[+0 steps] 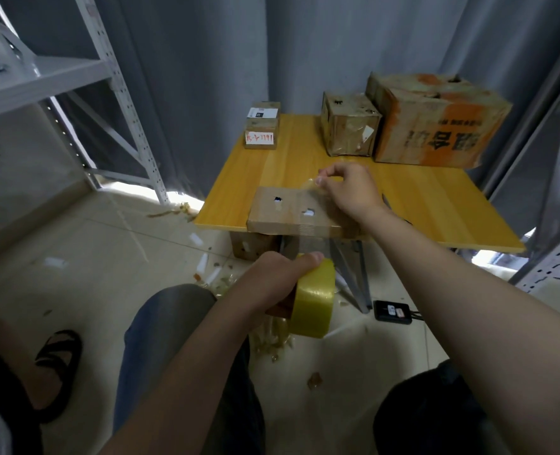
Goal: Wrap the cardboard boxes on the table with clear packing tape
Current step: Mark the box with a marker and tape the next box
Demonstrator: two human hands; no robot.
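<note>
Left hand (282, 280): curled round the tape roll (314, 303), thumb over the top of it, held below the near edge of the bench (420, 205)
Right hand (351, 192): thumb and fingertips pinch the free end of the tape strip (311, 238), raised just above the flat box (291, 213)
Tape strip: clear, stretched from the roll up over the flat box's near edge to the right hand
Flat box: lies on the near left corner of the bench, its top torn with two small holes
Other boxes: a small labelled box (261, 129) at the far left edge; a medium box (349, 129) and a large orange-printed box (436, 123) touching at the far right
Below the bench: another box (252, 246) on the floor (108, 257)
Floor: strewn with tape scraps (272, 336); a black device (393, 311) lies near the bench leg
</note>
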